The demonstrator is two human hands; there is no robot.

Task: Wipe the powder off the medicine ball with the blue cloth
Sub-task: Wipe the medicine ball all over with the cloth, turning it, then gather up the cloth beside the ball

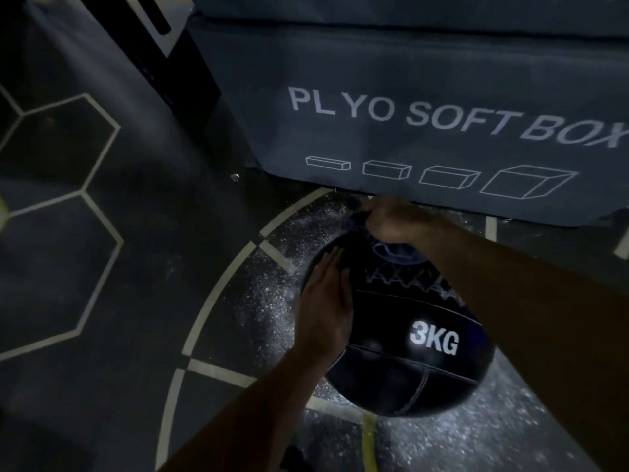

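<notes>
One medicine ball point(401, 321), one blue cloth point(394, 248), two hands.

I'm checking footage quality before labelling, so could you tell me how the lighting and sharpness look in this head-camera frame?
Head view: dim overall, with bright light on the medicine ball and glare on its 3KG print; the right hand and blue cloth are dark and soft; the left hand is clearer; wide-angle bending shows in the plyo box lettering.
</notes>
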